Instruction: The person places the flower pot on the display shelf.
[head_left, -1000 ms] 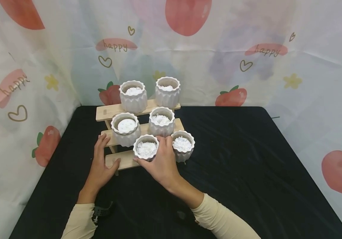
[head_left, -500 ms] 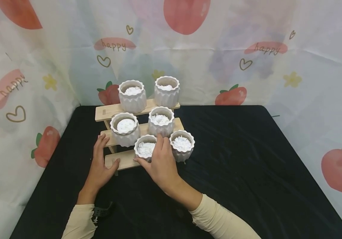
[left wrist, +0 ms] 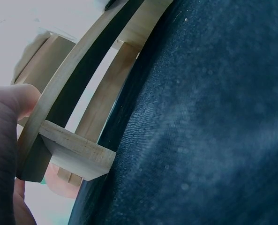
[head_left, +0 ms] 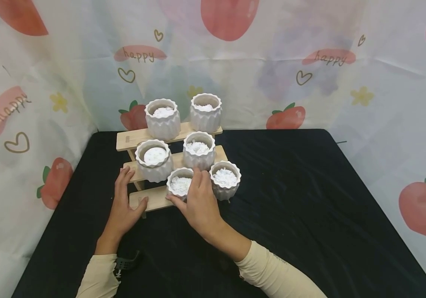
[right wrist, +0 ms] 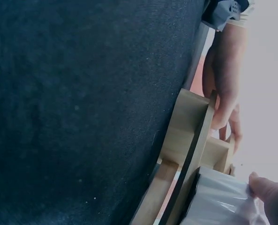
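A tiered wooden stand [head_left: 155, 198] carries several white scalloped pots with white crumbly filling. My left hand [head_left: 125, 211] holds its left end, the thumb on the lowest plank and the fingers up by the middle one. My right hand [head_left: 201, 203] grips the left pot [head_left: 179, 185] on the lowest shelf, thumb at the near side and fingers over the right rim. Beside that hand is the other low pot [head_left: 225, 179]. In the right wrist view, the gripped pot [right wrist: 218, 197] sits on the plank, with my thumb against it.
Two pots stand on the middle shelf, the left one [head_left: 154, 161] nearest my left fingers. Two more, including the back right pot [head_left: 205, 112], stand on the top shelf near the printed curtain [head_left: 250, 82]. Black cloth [head_left: 294, 198] covers the table.
The gripped pot has shifted very slightly right along the shelf, and my right fingers cover more of its rim. My left hand stays on the stand. The head view has drifted slightly.
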Demonstrator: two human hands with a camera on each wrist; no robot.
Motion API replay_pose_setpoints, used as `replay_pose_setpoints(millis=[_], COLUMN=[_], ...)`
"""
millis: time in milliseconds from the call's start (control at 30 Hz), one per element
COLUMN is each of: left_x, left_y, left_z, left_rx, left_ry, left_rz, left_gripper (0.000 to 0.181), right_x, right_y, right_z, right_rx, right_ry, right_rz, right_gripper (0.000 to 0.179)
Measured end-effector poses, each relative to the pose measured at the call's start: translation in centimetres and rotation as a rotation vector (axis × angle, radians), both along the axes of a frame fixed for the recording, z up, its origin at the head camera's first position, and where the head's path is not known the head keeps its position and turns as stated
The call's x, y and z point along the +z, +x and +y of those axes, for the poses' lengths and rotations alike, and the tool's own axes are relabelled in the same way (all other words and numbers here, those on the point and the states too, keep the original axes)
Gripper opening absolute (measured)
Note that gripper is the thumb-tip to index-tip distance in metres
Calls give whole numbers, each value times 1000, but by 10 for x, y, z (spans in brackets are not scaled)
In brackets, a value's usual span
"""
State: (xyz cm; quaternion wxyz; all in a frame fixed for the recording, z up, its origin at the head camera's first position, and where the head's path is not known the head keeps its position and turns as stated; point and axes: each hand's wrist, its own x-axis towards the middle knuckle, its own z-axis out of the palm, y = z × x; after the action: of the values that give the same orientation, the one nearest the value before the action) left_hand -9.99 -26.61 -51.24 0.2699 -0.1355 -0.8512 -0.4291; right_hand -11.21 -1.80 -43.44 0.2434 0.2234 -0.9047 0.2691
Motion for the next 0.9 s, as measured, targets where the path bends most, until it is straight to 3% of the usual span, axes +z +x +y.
replay_pose_setpoints(millis=[300,533,733,900], left_x=[-1,0,-1,-1], left_y=[-1,-1,-3,-7], left_z=[1,2,3,0], left_rx=[-5,-10,-23,-25], left_ry=[4,0,2,2], left_rz=[11,5,3,17], left_gripper=[91,91,91,91], right_x=[-3,2,10,15], right_y=[-4,1,11,20], right_z=[2,4,8,15], right_rx=[-9,-19,-7,78], right_ry=[20,8,12,16], right_rz=[21,-2,19,105], right_gripper=[105,107,92,71])
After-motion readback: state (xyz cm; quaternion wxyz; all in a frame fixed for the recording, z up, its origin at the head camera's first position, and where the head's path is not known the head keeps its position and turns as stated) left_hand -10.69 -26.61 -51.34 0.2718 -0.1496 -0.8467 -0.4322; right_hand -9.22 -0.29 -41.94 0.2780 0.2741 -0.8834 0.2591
